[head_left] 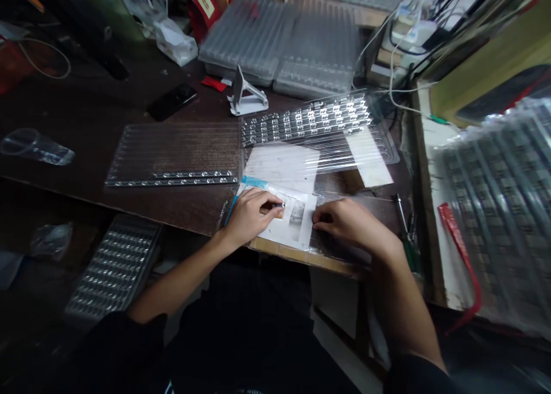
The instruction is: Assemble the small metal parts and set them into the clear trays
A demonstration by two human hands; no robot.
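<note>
My left grip (248,216) is closed on a small metal piece (278,206), though it's too small to make out well, just above a white paper sheet (286,227) near the desk's (185,216) edge. My right grip (344,221) sits loosely curled, fingertips touching the sheet's right edge, below a clear plastic tray (390,153) of metal strips (305,118).

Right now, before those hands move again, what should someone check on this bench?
1. Left hand has the small metal-tipped piece pinched in its fingers: ok.
2. Right hand has its fingertips at the edge of the white paper sheet: ok.
3. Clear plastic tray of metal parts sits apart from both hands: ok.
4. Long metal strips lie apart from both hands: ok.
5. Green-handled screwdriver lies untouched beside the right hand: ok.
6. Whatever lies under the paper sheet: cannot tell, hidden.
</note>
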